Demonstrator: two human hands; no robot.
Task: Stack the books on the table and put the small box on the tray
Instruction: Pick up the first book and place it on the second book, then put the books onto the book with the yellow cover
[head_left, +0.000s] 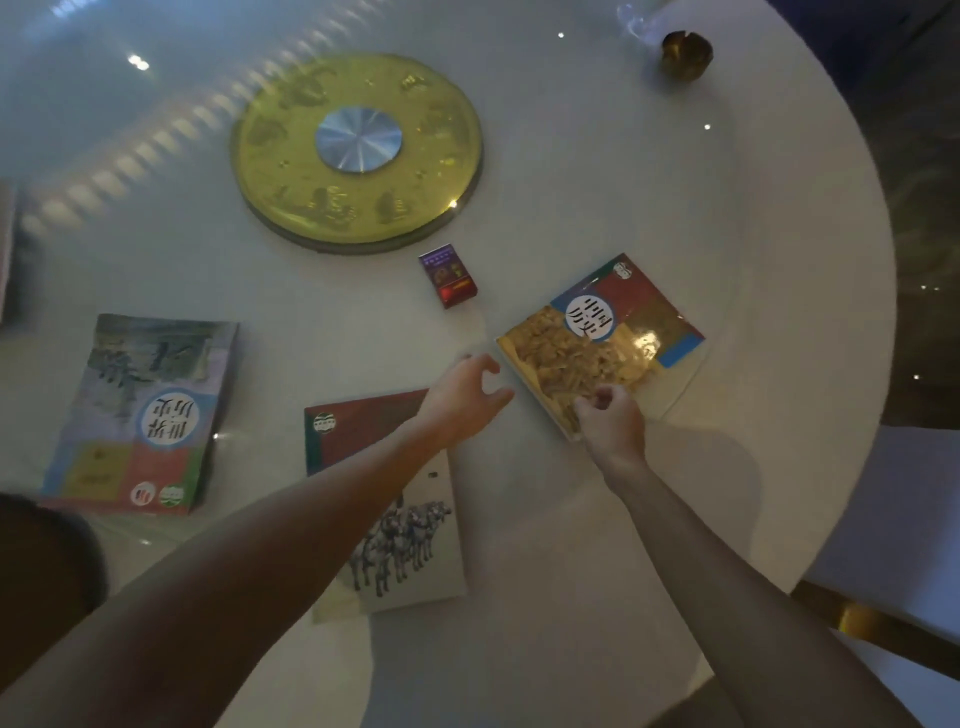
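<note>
Three books lie apart on the white round table (571, 519). The left book (140, 415) has a grey-blue cover. The middle book (395, 540) shows horses, and my left forearm crosses it. The right book (597, 332) has a yellow picture and a blue corner. My right hand (613, 423) is closed on that book's near edge. Just left of that book, my left hand (462, 400) hovers with fingers apart and holds nothing. The small red and purple box (448, 278) stands between the right book and the round gold tray (291, 171).
A small gold ornament (685, 54) and a glass item (631, 15) sit at the table's far right edge. A pale chair seat (893, 519) stands to the right of the table. A dark shape (47, 561) is at the lower left.
</note>
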